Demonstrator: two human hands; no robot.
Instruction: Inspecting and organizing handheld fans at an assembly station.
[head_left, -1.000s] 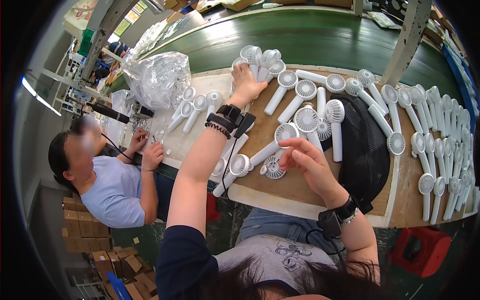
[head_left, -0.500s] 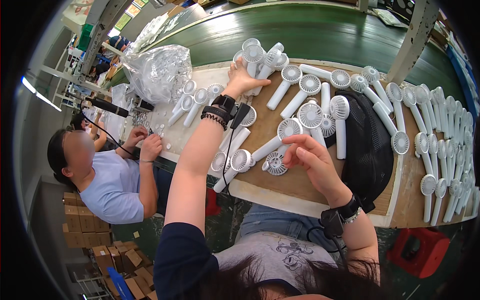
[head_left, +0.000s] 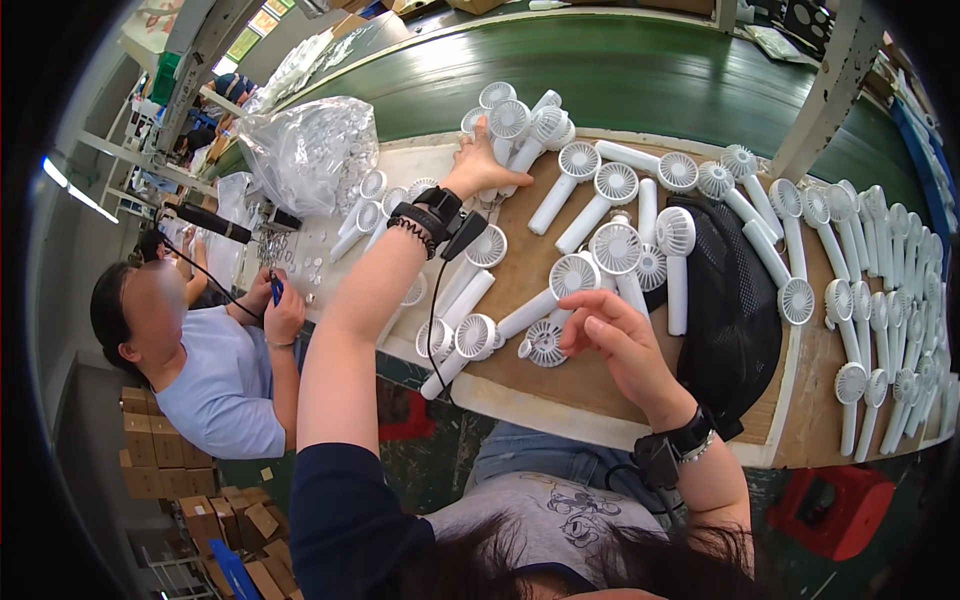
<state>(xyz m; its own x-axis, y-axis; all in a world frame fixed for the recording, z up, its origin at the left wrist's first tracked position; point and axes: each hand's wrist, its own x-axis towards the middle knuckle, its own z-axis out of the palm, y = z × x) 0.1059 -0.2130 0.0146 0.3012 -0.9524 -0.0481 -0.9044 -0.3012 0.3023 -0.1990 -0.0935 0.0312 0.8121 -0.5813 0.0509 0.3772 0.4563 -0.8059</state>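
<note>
My left hand (head_left: 476,170) reaches to the far side of the table, at a cluster of white handheld fans (head_left: 509,120). Its thumb and fingers are spread wide around the lower handles; the contact is partly hidden. Closer in, my right hand (head_left: 622,345) hovers with loosely bent fingers apart and nothing visible in it. Beside its fingertips lies a small round fan head (head_left: 543,343), and just beyond stands out a fan with a long white handle (head_left: 575,274). More white fans lie scattered between and beyond my hands.
A black mesh bag (head_left: 732,310) lies right of my right hand. Rows of fans (head_left: 880,310) cover the table's right end. A green conveyor (head_left: 620,70) runs behind. At left are a clear plastic bag (head_left: 315,150) and a co-worker (head_left: 215,375) holding a blue-handled tool (head_left: 276,288).
The view has shifted slightly. My left hand stays at the far fan cluster, and my right hand keeps hovering. The co-worker's hands have moved, and a blue-handled tool now shows in them.
</note>
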